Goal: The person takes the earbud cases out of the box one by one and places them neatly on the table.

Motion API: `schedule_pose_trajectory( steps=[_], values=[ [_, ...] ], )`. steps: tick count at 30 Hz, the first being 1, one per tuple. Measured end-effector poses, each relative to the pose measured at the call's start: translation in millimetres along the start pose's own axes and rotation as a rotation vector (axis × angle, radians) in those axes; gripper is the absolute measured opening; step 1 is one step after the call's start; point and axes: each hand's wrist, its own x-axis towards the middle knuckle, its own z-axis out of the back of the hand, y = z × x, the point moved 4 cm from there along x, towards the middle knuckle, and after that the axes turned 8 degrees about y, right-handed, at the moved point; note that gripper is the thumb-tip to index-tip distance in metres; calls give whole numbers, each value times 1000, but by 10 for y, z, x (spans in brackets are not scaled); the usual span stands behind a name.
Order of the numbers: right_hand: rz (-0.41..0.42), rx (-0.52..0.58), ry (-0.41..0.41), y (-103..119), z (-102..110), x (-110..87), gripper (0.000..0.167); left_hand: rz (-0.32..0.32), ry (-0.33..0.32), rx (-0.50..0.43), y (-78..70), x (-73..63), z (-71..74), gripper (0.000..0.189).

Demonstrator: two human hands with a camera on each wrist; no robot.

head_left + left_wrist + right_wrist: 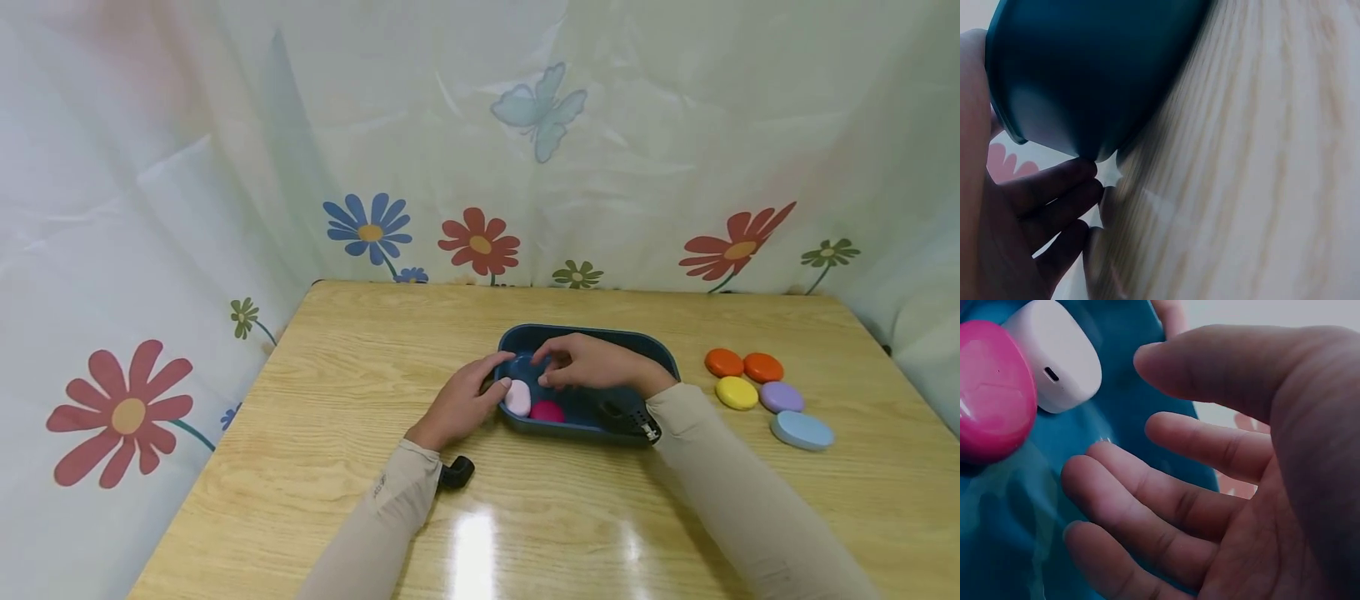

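A dark blue oblong tub (592,432) stands on the table. My left hand (463,402) holds its left end, with the thumb at the rim; in the left wrist view the fingers (1063,187) lie against the outer wall low down. Over the inside of the tub my right hand (588,362) hovers, fingers loosely bent and apart, with nothing between them. In the tub's near left corner sit a white earbud case (1057,359) with a small port slot and a glossy pink rounded piece (994,394), side by side.
Right of the tub lie two orange discs (724,362), a yellow disc (737,392), a purple disc (782,397) and a light blue oval piece (802,431) on the wooden table (360,358). A flower-printed curtain (622,167) hangs behind.
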Motion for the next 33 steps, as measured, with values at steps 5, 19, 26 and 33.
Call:
schedule_pose_trajectory(
  steps=[5,19,26,33],
  values=[
    [-21,-47,52,18,-41,150,41,3,-9,8,1,-8,18,45],
    [-52,-124,140,69,-145,389,47,-8,-10,17,-6,-22,54,46],
    [-40,-199,157,64,-150,399,36,-21,-1,13,-10,-3,14,47],
    [-35,-128,157,50,-150,404,33,-14,-10,14,18,13,24,46]
  ],
)
